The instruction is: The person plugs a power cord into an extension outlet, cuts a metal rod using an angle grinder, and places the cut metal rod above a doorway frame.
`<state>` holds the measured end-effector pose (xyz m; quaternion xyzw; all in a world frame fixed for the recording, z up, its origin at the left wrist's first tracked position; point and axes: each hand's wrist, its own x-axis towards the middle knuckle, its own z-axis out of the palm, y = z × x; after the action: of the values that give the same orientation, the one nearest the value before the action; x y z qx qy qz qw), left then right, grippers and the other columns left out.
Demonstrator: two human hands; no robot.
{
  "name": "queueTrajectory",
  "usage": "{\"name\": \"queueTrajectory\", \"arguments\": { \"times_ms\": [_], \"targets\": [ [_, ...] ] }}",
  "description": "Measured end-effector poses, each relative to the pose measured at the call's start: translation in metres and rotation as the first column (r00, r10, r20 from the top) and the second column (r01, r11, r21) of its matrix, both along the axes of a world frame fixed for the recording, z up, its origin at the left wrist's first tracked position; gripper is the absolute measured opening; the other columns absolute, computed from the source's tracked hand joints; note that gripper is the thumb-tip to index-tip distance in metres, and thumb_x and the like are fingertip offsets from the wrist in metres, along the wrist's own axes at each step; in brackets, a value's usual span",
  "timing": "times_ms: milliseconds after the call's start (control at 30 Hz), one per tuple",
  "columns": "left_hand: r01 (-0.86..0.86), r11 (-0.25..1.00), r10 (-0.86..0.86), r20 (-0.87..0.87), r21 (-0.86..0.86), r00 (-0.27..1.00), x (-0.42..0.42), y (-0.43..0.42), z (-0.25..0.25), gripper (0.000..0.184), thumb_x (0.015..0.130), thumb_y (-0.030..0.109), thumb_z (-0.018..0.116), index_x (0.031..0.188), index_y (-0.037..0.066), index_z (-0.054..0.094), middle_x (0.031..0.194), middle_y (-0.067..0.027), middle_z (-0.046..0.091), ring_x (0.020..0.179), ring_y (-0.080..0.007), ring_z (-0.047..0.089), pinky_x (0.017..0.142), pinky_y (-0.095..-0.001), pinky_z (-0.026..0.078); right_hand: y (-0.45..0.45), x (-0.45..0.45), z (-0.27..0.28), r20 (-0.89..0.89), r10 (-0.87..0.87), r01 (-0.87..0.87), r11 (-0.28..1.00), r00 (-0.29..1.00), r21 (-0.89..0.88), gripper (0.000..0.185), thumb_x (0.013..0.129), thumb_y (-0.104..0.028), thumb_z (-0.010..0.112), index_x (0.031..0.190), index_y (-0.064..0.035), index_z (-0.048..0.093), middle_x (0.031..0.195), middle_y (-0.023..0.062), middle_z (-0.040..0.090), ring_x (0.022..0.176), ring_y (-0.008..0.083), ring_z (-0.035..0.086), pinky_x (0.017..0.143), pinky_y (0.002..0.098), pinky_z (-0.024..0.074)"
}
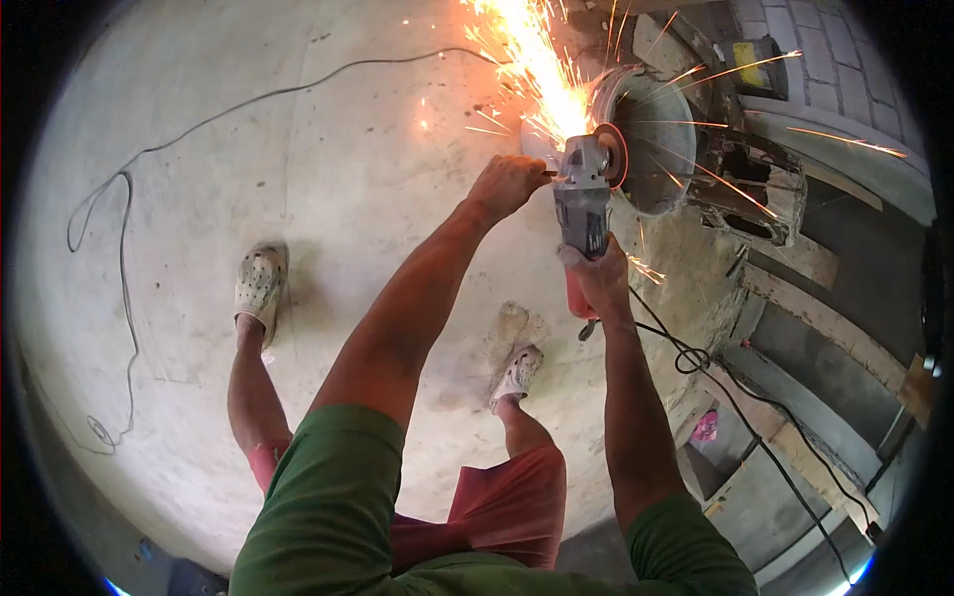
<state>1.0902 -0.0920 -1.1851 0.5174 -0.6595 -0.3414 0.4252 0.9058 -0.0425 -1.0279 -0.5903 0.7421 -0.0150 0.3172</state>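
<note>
An angle grinder (580,209) with a grey head and a red rear end is held out in front of me. My left hand (509,187) is closed round its side handle. My right hand (600,278) wraps its body near the rear. The grinder's disc (618,164) meets the rim of a round, pale metal piece (668,139), though the exact contact point is hidden by the tool and the glare. Bright sparks (547,84) stream upward from there, and thinner ones fly right.
A black power cord (735,407) runs from the grinder to the lower right; another cable (126,268) loops across the concrete floor (199,199). A rusty metal frame (760,189) and boards (835,318) lie on the right. A block wall (835,70) stands at upper right.
</note>
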Motion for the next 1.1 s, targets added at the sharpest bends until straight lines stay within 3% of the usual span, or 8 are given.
{"name": "queueTrajectory", "arguments": {
  "times_ms": [100, 300, 600, 867, 933, 1000, 1100],
  "targets": [
    [-0.005, 1.000, 0.005, -0.011, 0.013, 1.000, -0.003, 0.002, 0.000, 0.028, 0.097, 0.026, 0.066, 0.084, 0.002, 0.062, 0.080, -0.0185, 0.066, 0.079, -0.0400, 0.066, 0.070, -0.0506, 0.052, -0.001, -0.001, -0.002, -0.054, 0.019, -0.020, 1.000, 0.998, -0.019, 0.063, 0.072, -0.037, 0.084, 0.113, 0.0042, 0.061, 0.101, 0.0213, 0.073, 0.091, 0.0344, 0.073, 0.085, 0.0421, 0.0566],
    [-0.032, 0.999, 0.032, -0.020, -0.003, 0.999, -0.007, 0.003, -0.002, 0.028, 0.097, 0.025, 0.066, 0.083, 0.002, 0.059, 0.079, -0.0189, 0.064, 0.079, -0.0404, 0.065, 0.069, -0.0503, 0.051, -0.004, 0.001, 0.001, 0.042, -0.004, 0.001, 0.999, 0.999, 0.055, 0.065, 0.072, -0.038, 0.083, 0.115, 0.0051, 0.060, 0.103, 0.0233, 0.073, 0.095, 0.0347, 0.073, 0.087, 0.0433, 0.0564],
    [-0.035, 0.998, 0.032, -0.048, -0.052, 0.998, -0.003, -0.003, -0.013, 0.025, 0.095, 0.024, 0.069, 0.085, 0.003, 0.060, 0.077, -0.0177, 0.064, 0.075, -0.0401, 0.065, 0.067, -0.0492, 0.052, 0.001, -0.004, -0.002, -0.039, -0.001, 0.003, 0.999, 0.999, 0.040, 0.063, 0.073, -0.034, 0.083, 0.117, 0.0037, 0.060, 0.107, 0.0218, 0.072, 0.097, 0.0344, 0.072, 0.088, 0.0425, 0.0560],
    [-0.065, 0.995, 0.065, -0.011, -0.072, 0.998, -0.002, -0.003, -0.019, 0.026, 0.095, 0.028, 0.069, 0.086, 0.004, 0.061, 0.076, -0.0172, 0.064, 0.073, -0.0386, 0.066, 0.066, -0.0484, 0.053, 0.006, -0.005, -0.006, 0.132, -0.029, 0.027, 1.000, 0.991, 0.012, 0.052, 0.075, -0.027, 0.086, 0.112, 0.0013, 0.063, 0.095, 0.0117, 0.073, 0.086, 0.0208, 0.069, 0.082, 0.0359, 0.0555],
    [-0.044, 0.999, 0.044, 0.075, 0.003, 0.996, -0.004, -0.003, -0.014, 0.026, 0.095, 0.028, 0.068, 0.086, 0.004, 0.062, 0.076, -0.0172, 0.064, 0.074, -0.0383, 0.066, 0.067, -0.0483, 0.053, 0.005, -0.004, -0.004, 0.173, -0.032, 0.031, 0.999, 0.984, 0.011, 0.047, 0.077, -0.026, 0.085, 0.110, 0.0004, 0.063, 0.094, 0.0092, 0.073, 0.083, 0.0173, 0.068, 0.080, 0.0343, 0.0555],
    [-0.045, 0.999, 0.046, 0.047, -0.010, 0.998, -0.003, -0.003, -0.013, 0.026, 0.095, 0.028, 0.068, 0.086, 0.004, 0.062, 0.077, -0.0171, 0.065, 0.075, -0.0383, 0.066, 0.067, -0.0483, 0.053, 0.004, 0.002, 0.001, 0.075, -0.015, 0.015, 1.000, 0.997, 0.003, 0.046, 0.076, -0.025, 0.085, 0.109, 0.0003, 0.063, 0.094, 0.0086, 0.073, 0.083, 0.0167, 0.067, 0.079, 0.0338, 0.0556],
    [-0.050, 0.999, 0.050, 0.017, -0.005, 0.999, -0.006, -0.002, -0.013, 0.026, 0.095, 0.028, 0.069, 0.086, 0.004, 0.064, 0.079, -0.0170, 0.066, 0.077, -0.0383, 0.066, 0.069, -0.0483, 0.053, 0.005, -0.002, -0.003, 0.135, -0.036, 0.036, 0.999, 0.990, -0.003, 0.050, 0.075, -0.027, 0.085, 0.109, 0.0011, 0.063, 0.093, 0.0097, 0.073, 0.083, 0.0182, 0.068, 0.079, 0.0350, 0.0559]
  ]
}}
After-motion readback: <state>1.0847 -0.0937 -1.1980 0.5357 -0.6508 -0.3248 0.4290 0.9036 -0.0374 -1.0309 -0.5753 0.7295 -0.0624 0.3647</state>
